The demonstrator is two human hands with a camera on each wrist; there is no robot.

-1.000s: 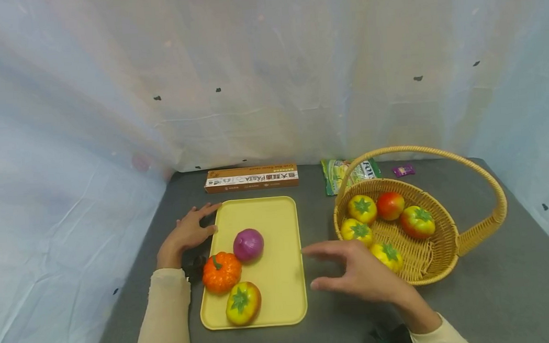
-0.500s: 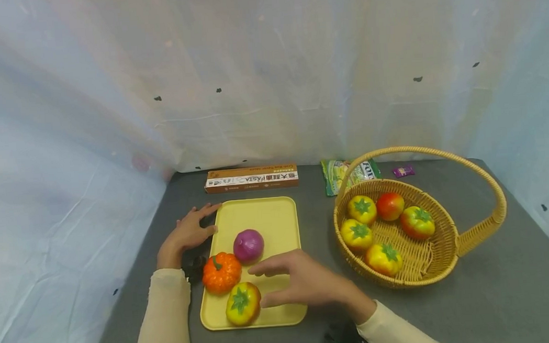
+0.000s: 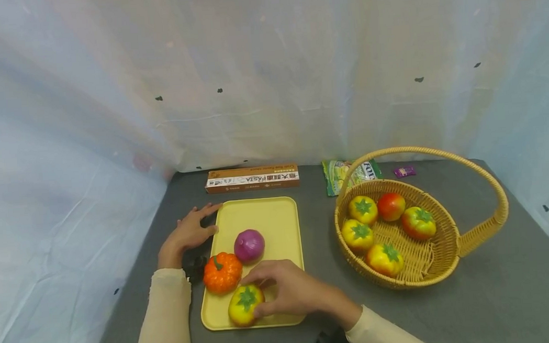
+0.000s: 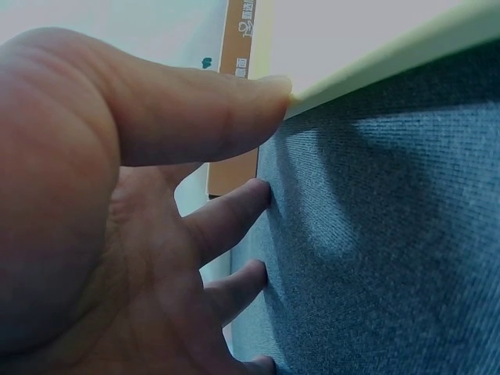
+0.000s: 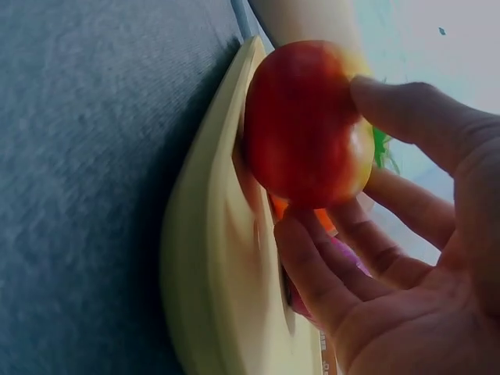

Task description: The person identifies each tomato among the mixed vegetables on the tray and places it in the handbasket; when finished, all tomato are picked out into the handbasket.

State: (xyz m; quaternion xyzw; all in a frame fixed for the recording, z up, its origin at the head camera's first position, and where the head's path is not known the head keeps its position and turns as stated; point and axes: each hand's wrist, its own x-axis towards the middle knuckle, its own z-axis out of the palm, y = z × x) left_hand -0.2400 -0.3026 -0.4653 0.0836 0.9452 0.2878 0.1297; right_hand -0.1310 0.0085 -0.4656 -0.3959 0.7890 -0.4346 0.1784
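In the head view, my right hand (image 3: 291, 288) holds a yellow-and-red tomato (image 3: 241, 311) with a green star-shaped top, at the near end of the yellow tray (image 3: 277, 218). The right wrist view shows thumb and fingertips on both sides of the tomato (image 5: 305, 125), red on this side. Beside it on the tray lie an orange pumpkin (image 3: 222, 273) and a purple onion (image 3: 249, 246). My left hand (image 3: 190, 231) rests at the tray's left edge with fingers spread; in the left wrist view its thumb (image 4: 211, 117) touches the rim.
To the right stands a wicker basket (image 3: 426, 267) with a tall handle, holding several similar tomatoes (image 3: 385, 259). A pasta box (image 3: 252, 179) lies behind the tray. Farther back are a green packet (image 3: 331, 176) and a small purple packet (image 3: 404, 172). A pale curtain surrounds the grey table.
My right hand has moved left from beside the basket to the tray and taken hold of the tomato, which has shifted slightly right. The left hand has stayed in place.
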